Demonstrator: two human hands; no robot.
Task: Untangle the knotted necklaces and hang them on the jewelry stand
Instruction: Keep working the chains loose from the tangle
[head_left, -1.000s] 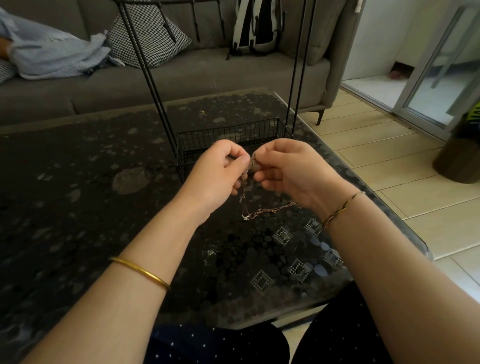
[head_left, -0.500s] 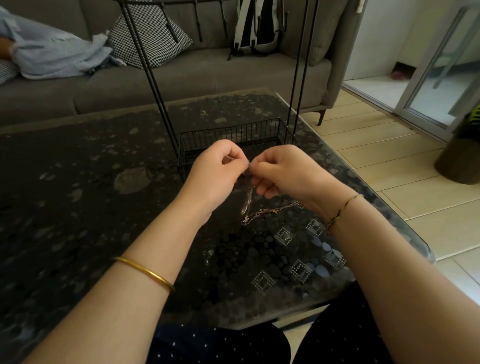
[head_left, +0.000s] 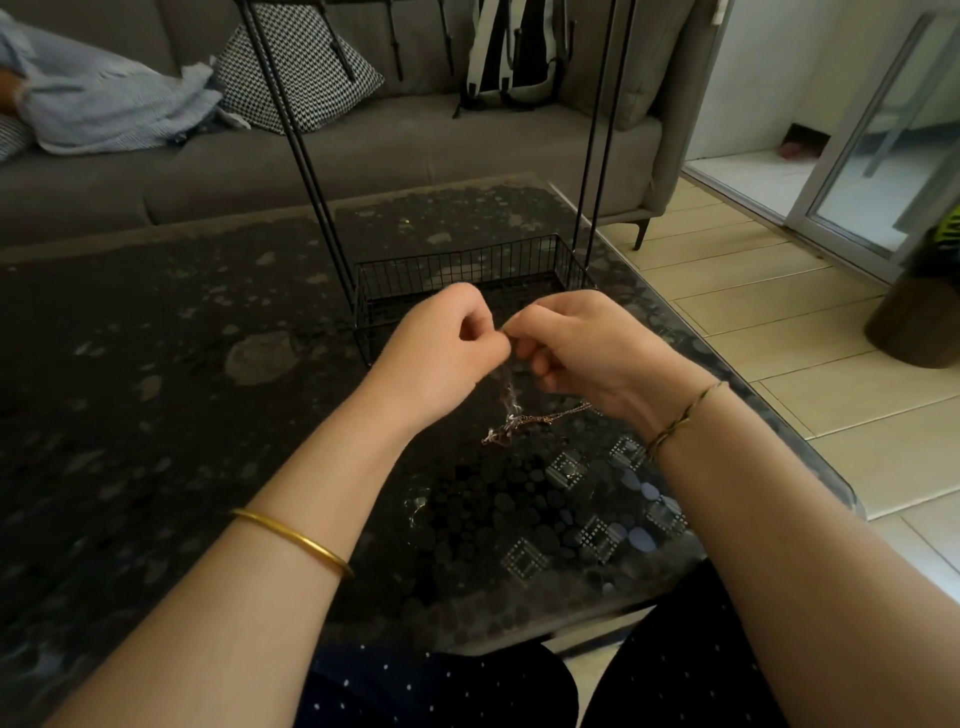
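A plain gold bangle (head_left: 291, 538) circles the bare forearm behind the left hand (head_left: 441, 353). A thin braided bracelet (head_left: 680, 421), gold and dark, sits at the right hand's (head_left: 587, 348) wrist. Dark trousers (head_left: 441, 686) carry small white dots.

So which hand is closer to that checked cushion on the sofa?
Left. The left hand is this side of the checked cushion, slightly to its right; the right hand is further right. Both pinch the necklaces.
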